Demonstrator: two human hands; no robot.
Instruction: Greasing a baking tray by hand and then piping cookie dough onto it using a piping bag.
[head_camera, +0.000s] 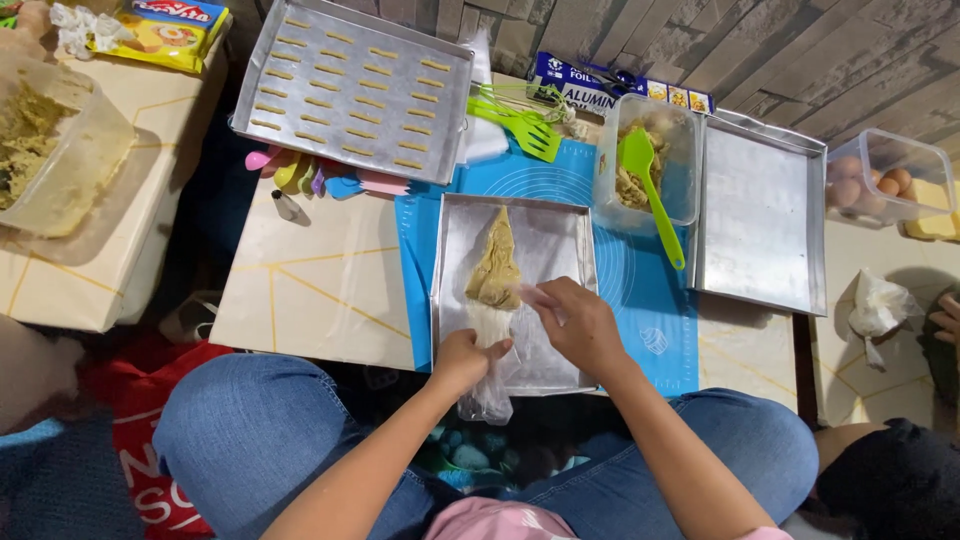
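Currently: left hand grips twisted end of piping bag | right hand pinches bag's middle | bag lies on empty tray, frame centre | bench beneath.

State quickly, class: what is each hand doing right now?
Left hand: closed around the twisted end of the piping bag.
Right hand: fingers pinched on the piping bag's side, above the tray.

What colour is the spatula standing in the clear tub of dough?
Bright lime green spatula, seen in the head view, leaning in the clear tub.
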